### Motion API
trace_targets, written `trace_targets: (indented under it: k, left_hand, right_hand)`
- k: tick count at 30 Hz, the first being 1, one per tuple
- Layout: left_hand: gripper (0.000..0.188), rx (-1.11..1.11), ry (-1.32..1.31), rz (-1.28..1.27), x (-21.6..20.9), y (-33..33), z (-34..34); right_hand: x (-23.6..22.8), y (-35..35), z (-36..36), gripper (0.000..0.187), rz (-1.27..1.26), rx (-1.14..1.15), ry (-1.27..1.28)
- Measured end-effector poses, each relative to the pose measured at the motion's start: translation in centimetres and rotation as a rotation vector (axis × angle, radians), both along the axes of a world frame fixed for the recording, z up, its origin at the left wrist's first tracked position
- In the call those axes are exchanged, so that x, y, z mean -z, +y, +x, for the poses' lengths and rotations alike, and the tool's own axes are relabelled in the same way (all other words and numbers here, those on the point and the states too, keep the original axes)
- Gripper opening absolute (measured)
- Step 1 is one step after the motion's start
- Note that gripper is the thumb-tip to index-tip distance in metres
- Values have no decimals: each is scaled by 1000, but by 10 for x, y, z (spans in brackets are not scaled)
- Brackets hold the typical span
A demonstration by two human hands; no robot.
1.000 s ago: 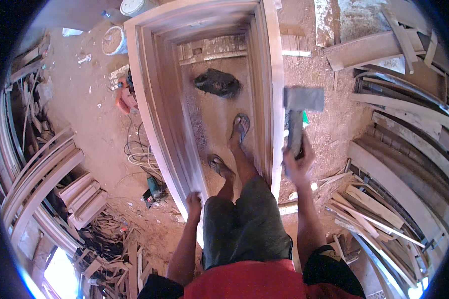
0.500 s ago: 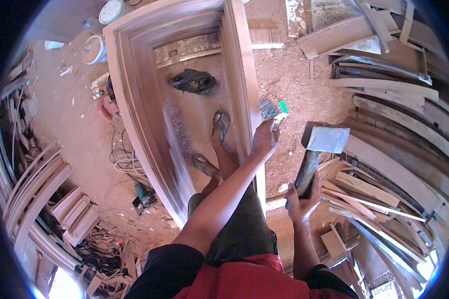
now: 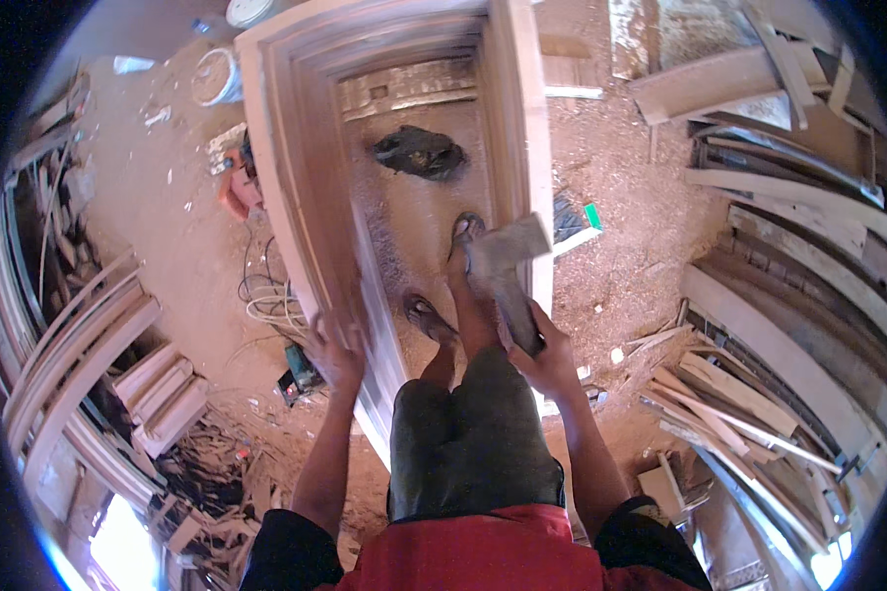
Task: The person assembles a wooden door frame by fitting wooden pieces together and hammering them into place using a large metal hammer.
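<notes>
Wooden door frame (image 3: 306, 177) lies flat on the sawdust floor (image 3: 158, 227), and the person stands inside it, near its right rail. One frame, one mallet and two hands are at work. The right hand (image 3: 545, 352) is closed tight around the handle of the wooden mallet (image 3: 503, 264), whose blocky head is up over the right rail of the frame, above the person's foot. The left hand (image 3: 333, 355) is at the left rail of the frame, near its lower end; it is blurred, so one cannot tell if the fingers are spread or pressed on the wood. Two feet in sandals stand on the ground between the rails. One dark bundle (image 3: 419, 153) lies further up inside the frame. Near the frame's upper left corner stand two round white buckets, one (image 3: 217, 77) beside the corner and one (image 3: 249, 10) at the upper edge; what is in them cannot be seen. Many loose planks (image 3: 759, 335) are piled on the right.
</notes>
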State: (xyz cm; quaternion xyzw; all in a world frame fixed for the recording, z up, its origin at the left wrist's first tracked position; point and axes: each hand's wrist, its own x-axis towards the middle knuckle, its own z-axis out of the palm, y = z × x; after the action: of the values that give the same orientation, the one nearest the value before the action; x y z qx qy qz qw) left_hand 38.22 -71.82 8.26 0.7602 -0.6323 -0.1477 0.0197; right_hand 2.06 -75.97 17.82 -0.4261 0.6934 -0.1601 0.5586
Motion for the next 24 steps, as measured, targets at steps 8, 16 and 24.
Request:
trace_targets:
  k: [8,16,24]
  left_hand:
    - [70,-486,62,265,52,41,49]
    - [72,-577,20,250,63,40,35]
    - [79,-540,168,281,30,47,55]
  right_hand:
    - [240,-41,128,70,275,-622,234]
    - [294,46,172,78,161,-704,290]
    - [181,134,115,63,100,-940,304]
